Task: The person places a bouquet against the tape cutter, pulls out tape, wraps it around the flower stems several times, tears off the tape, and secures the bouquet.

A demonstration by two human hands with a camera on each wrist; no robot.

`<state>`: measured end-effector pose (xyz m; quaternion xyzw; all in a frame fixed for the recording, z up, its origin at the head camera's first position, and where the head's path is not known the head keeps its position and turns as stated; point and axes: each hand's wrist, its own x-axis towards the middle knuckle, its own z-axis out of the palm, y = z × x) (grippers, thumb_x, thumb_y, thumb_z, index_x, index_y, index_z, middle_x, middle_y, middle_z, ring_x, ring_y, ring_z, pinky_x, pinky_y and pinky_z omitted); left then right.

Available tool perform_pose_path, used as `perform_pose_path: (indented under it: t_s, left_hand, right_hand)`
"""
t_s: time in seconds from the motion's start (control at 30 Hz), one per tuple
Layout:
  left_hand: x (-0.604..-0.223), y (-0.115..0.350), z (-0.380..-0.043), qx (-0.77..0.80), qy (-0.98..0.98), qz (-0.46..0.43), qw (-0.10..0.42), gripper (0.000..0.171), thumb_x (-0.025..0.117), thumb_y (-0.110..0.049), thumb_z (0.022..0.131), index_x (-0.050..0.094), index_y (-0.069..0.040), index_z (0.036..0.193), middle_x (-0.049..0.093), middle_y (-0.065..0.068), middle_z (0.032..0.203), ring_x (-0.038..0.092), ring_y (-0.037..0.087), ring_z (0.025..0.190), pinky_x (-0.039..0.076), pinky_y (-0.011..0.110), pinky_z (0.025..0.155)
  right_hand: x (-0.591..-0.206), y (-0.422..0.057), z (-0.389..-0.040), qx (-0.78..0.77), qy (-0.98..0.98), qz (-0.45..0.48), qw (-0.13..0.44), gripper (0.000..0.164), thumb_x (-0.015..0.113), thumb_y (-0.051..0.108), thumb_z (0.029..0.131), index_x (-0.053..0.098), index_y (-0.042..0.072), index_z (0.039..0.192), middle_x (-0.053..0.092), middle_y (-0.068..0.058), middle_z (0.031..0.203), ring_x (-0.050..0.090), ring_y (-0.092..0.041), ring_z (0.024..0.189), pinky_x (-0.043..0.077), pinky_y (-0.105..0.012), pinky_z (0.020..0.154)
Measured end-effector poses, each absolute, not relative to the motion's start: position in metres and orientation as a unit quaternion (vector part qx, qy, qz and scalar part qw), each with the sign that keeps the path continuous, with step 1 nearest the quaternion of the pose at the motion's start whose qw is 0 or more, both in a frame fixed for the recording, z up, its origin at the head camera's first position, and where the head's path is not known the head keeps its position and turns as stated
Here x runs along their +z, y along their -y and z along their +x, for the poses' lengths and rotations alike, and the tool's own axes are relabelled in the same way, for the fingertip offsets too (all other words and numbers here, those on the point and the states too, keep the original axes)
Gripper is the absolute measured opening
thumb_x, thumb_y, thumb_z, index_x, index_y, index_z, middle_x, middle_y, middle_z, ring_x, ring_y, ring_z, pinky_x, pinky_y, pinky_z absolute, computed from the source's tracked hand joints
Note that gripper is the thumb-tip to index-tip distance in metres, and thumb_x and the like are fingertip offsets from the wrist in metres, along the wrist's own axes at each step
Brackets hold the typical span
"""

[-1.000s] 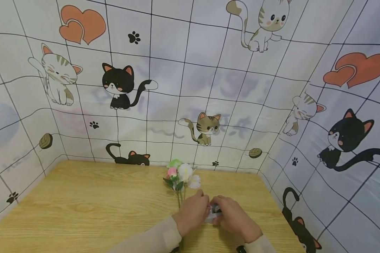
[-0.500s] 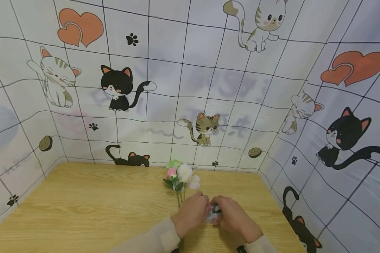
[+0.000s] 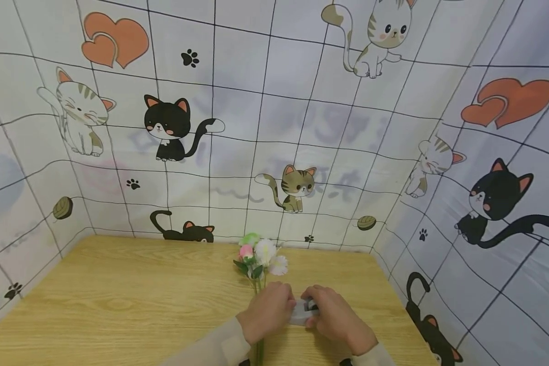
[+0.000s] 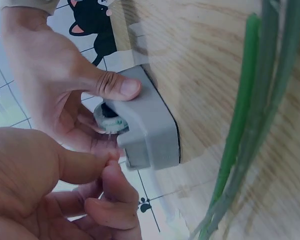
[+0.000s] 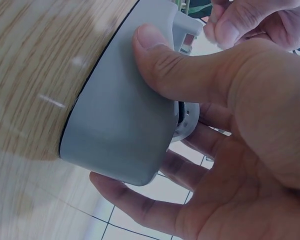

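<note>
A grey tape dispenser (image 3: 297,316) sits on the wooden table (image 3: 142,295). My right hand (image 3: 338,317) grips it, with the thumb laid along its side in the right wrist view and the other fingers around the far side. The clear tape roll (image 4: 110,124) shows in the dispenser's opening. Just beside the dispenser's front end, my left hand (image 3: 266,311) pinches the end of the tape between thumb and forefinger; the thin clear strip is hard to make out. Artificial flowers (image 3: 263,254), white, pink and green, lie with their green stems (image 4: 240,115) running beneath the left forearm.
Behind the table hangs a white gridded cloth (image 3: 238,122) printed with cats, hearts and paw prints. It also borders the table's left and right sides. The flower heads lie near the back edge, just beyond the hands.
My left hand has drawn left, away from the dispenser, widening the gap between the hands. More of the dispenser's front shows now. The right hand keeps its grip, and the flowers lie still.
</note>
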<state>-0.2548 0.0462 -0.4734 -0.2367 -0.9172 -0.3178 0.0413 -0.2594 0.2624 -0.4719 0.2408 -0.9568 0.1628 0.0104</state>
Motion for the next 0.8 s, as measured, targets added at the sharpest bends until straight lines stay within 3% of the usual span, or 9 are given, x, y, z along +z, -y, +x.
perform_pose_path:
  t_s: [0.27, 0.37, 0.5, 0.63, 0.8]
  left_hand:
    - [-0.466, -0.026, -0.256, -0.347, 0.912, -0.219, 0.008, 0.019, 0.075, -0.010, 0.111, 0.078, -0.005, 0.093, 0.073, -0.001, 0.084, 0.055, 0.007, 0.066, 0.047, 0.025, 0.054]
    - [-0.464, -0.020, -0.257, -0.368, 0.902, -0.226, -0.004, 0.026, 0.072, -0.004, 0.110, 0.075, -0.004, 0.084, 0.063, -0.003, 0.072, 0.048, 0.006, 0.058, 0.037, 0.022, 0.049]
    - [-0.467, -0.015, -0.261, -0.382, 0.896, -0.225, -0.017, 0.046, 0.067, 0.000, 0.107, 0.056, -0.016, 0.065, 0.040, -0.010, 0.058, 0.035, 0.004, 0.050, 0.023, 0.019, 0.045]
    - [-0.469, -0.009, -0.264, -0.383, 0.894, -0.232, -0.015, 0.060, 0.062, 0.004, 0.103, 0.035, -0.025, 0.058, 0.025, -0.016, 0.054, 0.024, 0.002, 0.048, 0.016, 0.018, 0.044]
    - [-0.467, 0.001, -0.267, -0.406, 0.877, -0.253, -0.033, 0.063, 0.058, 0.006, 0.106, 0.033, -0.025, 0.057, 0.022, -0.016, 0.054, 0.019, 0.002, 0.049, 0.016, 0.019, 0.046]
  right_hand:
    - [-0.470, -0.259, -0.259, 0.178, 0.959, 0.219, -0.013, 0.049, 0.104, 0.007, 0.085, 0.078, 0.005, 0.127, 0.080, -0.004, 0.119, 0.070, -0.019, 0.105, 0.067, -0.052, 0.094]
    - [-0.470, -0.259, -0.259, 0.178, 0.961, 0.212, -0.019, 0.049, 0.104, 0.007, 0.086, 0.078, 0.006, 0.128, 0.079, -0.004, 0.120, 0.071, -0.020, 0.106, 0.067, -0.053, 0.095]
    - [-0.470, -0.258, -0.260, 0.179, 0.962, 0.204, -0.023, 0.049, 0.103, 0.008, 0.087, 0.078, 0.007, 0.129, 0.079, -0.005, 0.122, 0.071, -0.020, 0.108, 0.067, -0.055, 0.097]
    - [-0.471, -0.258, -0.260, 0.179, 0.963, 0.202, -0.023, 0.050, 0.103, 0.009, 0.087, 0.078, 0.007, 0.130, 0.080, -0.005, 0.123, 0.071, -0.020, 0.109, 0.067, -0.056, 0.098]
    - [-0.470, -0.259, -0.260, 0.179, 0.962, 0.203, -0.023, 0.048, 0.103, 0.010, 0.088, 0.078, 0.007, 0.130, 0.080, -0.006, 0.123, 0.071, -0.021, 0.109, 0.067, -0.056, 0.098]
